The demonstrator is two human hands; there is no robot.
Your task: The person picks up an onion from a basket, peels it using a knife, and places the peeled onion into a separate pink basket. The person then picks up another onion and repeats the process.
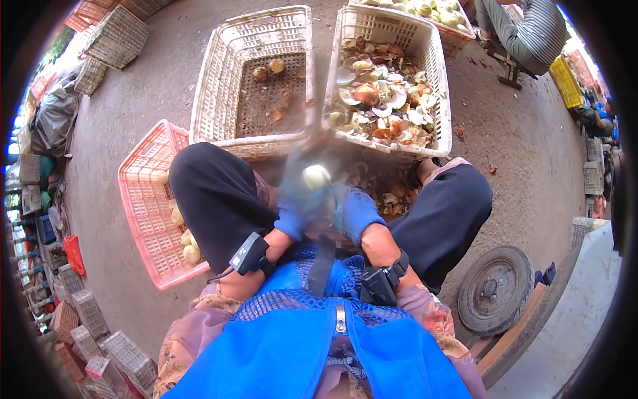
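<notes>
My left hand (292, 211), in a blue glove, is closed around a pale peeled onion (316, 176) held between my knees. Close beside it, to the right, is my right hand (359, 209), also gloved in blue. Motion smears its fingers, so I cannot make out what they hold. Ahead of my hands stand two dirty white crates. The left crate (199, 113) holds a few unpeeled onions (276, 66). Peelings and cut onion pieces (385, 100) fill much of the right crate (442, 100). More peelings (392, 197) lie on the ground below my right hand.
A pink crate (138, 219) with peeled onions (191, 254) stands by my left knee. A wheel (495, 290) lies to my right. At the upper right a person (531, 40) sits near another crate of pale onions (428, 9). Stacked crates (117, 37) line the left side.
</notes>
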